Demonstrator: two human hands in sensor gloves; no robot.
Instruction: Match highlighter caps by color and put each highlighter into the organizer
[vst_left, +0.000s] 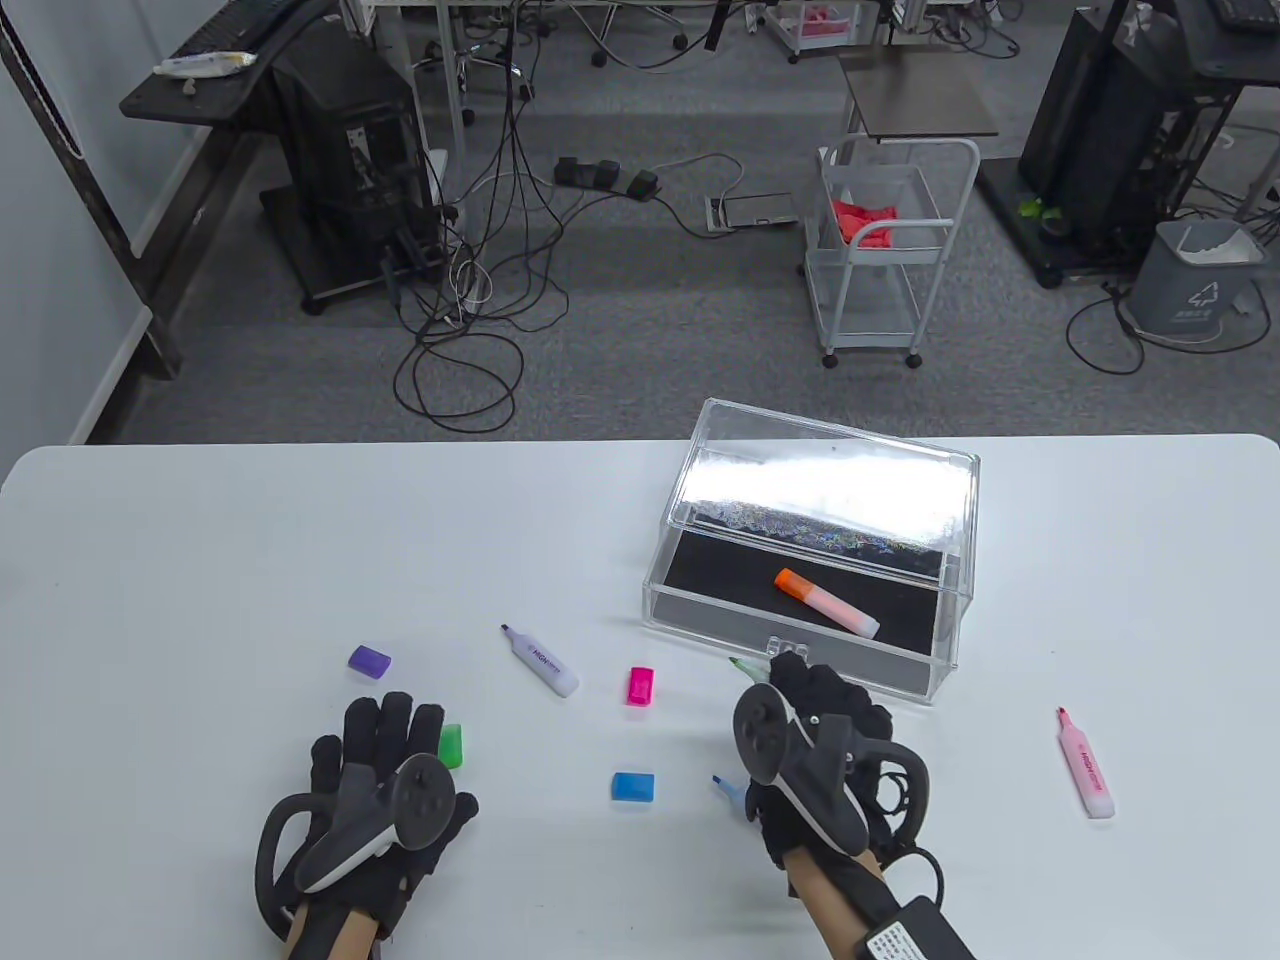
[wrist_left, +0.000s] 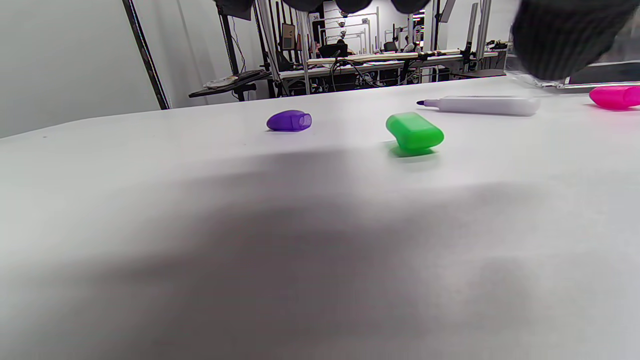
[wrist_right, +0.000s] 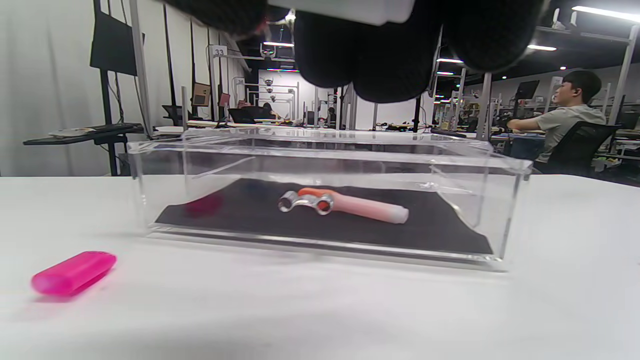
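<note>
Your clear organizer (vst_left: 950, 640) sat on the white desk (vst_left: 250, 560) with its drawer pulled toward you, and on the black liner lay one highlighter with an orange cap (vst_left: 826, 603), slanted, the only thing inside. Your right hand (vst_left: 810, 745) hovered just in front of that drawer, its fingers (wrist_right: 350, 55) curled round a pale highlighter barrel; a green tip (vst_left: 737, 662) poked out beyond the knuckles in the table view. A blue-tipped highlighter (vst_left: 726, 789) lay on the desk beside and partly under that hand. Your left hand (vst_left: 385, 770) rested low on the desk with its fingers (vst_left: 395, 715) straight and close together, gripping nothing, right beside the green cap (vst_left: 451, 746); whether they touched it I could not tell. The purple cap (vst_left: 369, 659) lay beyond that hand, the uncapped purple highlighter (vst_left: 541, 661) to its right, then the pink cap (vst_left: 640, 686) and the blue cap (vst_left: 634, 786) nearer you. The uncapped pink highlighter (vst_left: 1087, 764) lay well apart, to the right of the organizer.
</note>
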